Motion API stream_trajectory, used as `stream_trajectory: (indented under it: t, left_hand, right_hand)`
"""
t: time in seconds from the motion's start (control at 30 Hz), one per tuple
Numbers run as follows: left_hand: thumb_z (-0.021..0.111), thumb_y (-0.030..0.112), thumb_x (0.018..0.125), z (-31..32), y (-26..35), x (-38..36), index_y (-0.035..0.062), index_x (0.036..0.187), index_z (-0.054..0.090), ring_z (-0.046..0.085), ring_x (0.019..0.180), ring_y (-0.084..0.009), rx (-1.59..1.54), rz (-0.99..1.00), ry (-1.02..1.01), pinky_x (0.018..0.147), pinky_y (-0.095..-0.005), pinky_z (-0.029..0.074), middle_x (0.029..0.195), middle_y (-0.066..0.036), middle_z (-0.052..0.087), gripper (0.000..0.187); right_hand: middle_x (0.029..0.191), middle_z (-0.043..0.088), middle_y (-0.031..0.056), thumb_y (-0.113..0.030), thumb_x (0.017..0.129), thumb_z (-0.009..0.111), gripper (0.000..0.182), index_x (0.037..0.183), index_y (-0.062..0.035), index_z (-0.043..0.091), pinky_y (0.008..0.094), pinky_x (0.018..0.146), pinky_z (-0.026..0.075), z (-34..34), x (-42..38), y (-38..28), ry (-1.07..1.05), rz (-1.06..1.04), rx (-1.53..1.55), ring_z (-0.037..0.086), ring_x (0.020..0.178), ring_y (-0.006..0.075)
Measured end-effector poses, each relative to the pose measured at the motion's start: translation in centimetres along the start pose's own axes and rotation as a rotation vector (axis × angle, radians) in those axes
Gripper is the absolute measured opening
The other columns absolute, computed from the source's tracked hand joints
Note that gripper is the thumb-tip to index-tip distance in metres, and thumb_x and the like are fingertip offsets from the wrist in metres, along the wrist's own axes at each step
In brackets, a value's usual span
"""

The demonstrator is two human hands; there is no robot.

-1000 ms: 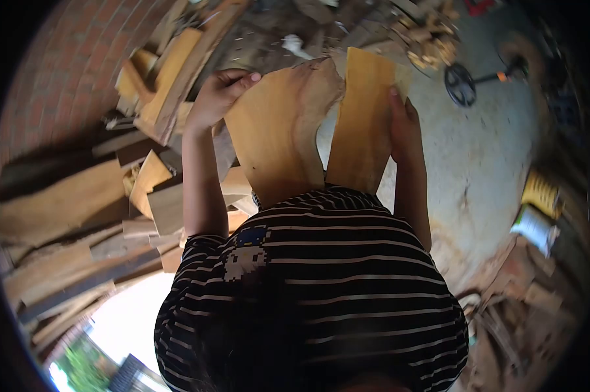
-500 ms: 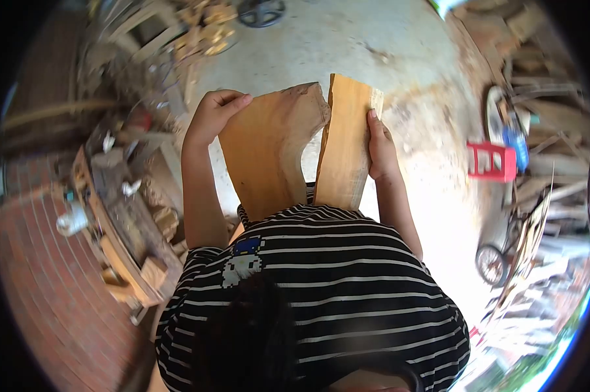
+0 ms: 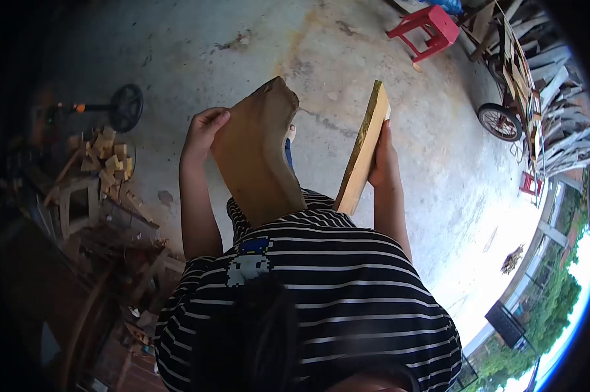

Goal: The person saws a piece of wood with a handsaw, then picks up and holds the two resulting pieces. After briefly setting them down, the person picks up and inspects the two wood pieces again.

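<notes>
My left hand (image 3: 205, 130) grips the upper left edge of a wide wooden board (image 3: 252, 153), thumb on its face. That board has a curved, rough edge on its right side, and its lower end rests against my striped shirt. In my right hand (image 3: 385, 157) is a narrower wooden plank (image 3: 362, 151), held by its outer side and tilted so that its rough edge shows. Its lower end comes close to the shirt too. A gap separates the two pieces. Most of the fingers of both hands are hidden behind the wood.
Concrete floor (image 3: 242, 59) lies ahead. A pile of wood offcuts (image 3: 112, 157) and a black wheel-shaped base (image 3: 126, 108) are on the left. To the right are a red plastic stool (image 3: 432, 32), a wheeled cart (image 3: 501, 122) and stacked wood (image 3: 563, 98).
My view has swung to the right across the workshop. The narrower plank has moved away from the wide board and turned more edge-on, widening the gap. Both hands keep their hold.
</notes>
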State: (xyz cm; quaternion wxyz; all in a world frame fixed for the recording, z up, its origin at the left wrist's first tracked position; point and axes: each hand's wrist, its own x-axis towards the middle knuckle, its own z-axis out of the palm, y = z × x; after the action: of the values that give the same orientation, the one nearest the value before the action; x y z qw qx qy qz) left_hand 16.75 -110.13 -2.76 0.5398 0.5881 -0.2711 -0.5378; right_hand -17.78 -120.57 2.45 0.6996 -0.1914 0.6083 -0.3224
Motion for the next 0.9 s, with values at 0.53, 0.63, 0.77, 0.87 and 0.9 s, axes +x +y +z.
stream_trajectory:
  t: [0.53, 0.63, 0.77, 0.87, 0.9]
  left_hand:
    - [0.054, 0.025, 0.091, 44.0, 2.8, 33.6, -0.0027, 0.101, 0.059, 0.053, 0.079, -0.0183, 0.890, 0.542, -0.990, 0.071, -0.0267, 0.042, 0.087, -0.008, 0.053, 0.030]
    - [0.051, 0.026, 0.092, 51.9, 0.7, 38.5, -0.0024, 0.108, 0.054, 0.053, 0.086, -0.0215, 0.835, 0.548, -0.959, 0.075, -0.0292, 0.043, 0.096, -0.010, 0.052, 0.033]
    - [0.051, 0.031, 0.092, 60.2, -0.3, 44.2, -0.0002, 0.115, 0.051, 0.052, 0.103, -0.0311, 0.863, 0.539, -0.931, 0.090, -0.0339, 0.040, 0.110, -0.017, 0.053, 0.039]
    - [0.053, 0.032, 0.092, 64.5, 1.4, 47.2, -0.0007, 0.117, 0.049, 0.050, 0.109, -0.0298, 0.952, 0.460, -0.931, 0.094, -0.0345, 0.038, 0.115, -0.017, 0.052, 0.041]
    - [0.053, 0.032, 0.091, 66.5, 1.9, 48.7, -0.0004, 0.116, 0.049, 0.050, 0.108, -0.0289, 0.972, 0.458, -0.907, 0.094, -0.0351, 0.038, 0.115, -0.017, 0.052, 0.041]
  right_hand:
    - [0.107, 0.061, 0.0089, -0.047, 0.095, 0.036, 0.051, 0.123, -0.0050, 0.048, 0.0345, 0.082, 0.050, -23.3, 8.6, -11.0, 0.602, -0.309, 0.807, 0.060, 0.094, 0.0203]
    - [0.112, 0.059, 0.0097, -0.046, 0.096, 0.036, 0.051, 0.125, -0.0054, 0.046, 0.0362, 0.085, 0.049, -29.1, 11.6, -12.6, 0.674, -0.364, 0.986, 0.059, 0.098, 0.0223]
    - [0.123, 0.053, 0.0131, -0.046, 0.095, 0.038, 0.053, 0.129, -0.0046, 0.043, 0.0382, 0.092, 0.046, -35.2, 16.5, -19.1, 0.763, -0.486, 1.185, 0.055, 0.108, 0.0262]
    - [0.121, 0.054, 0.0135, -0.041, 0.094, 0.044, 0.052, 0.128, -0.0015, 0.041, 0.0388, 0.090, 0.047, -40.3, 20.4, -24.0, 0.776, -0.554, 1.118, 0.056, 0.107, 0.0255]
    - [0.121, 0.054, 0.0135, -0.041, 0.094, 0.044, 0.052, 0.128, -0.0015, 0.041, 0.0388, 0.090, 0.047, -41.7, 21.8, -26.4, 0.775, -0.544, 1.116, 0.056, 0.107, 0.0255]
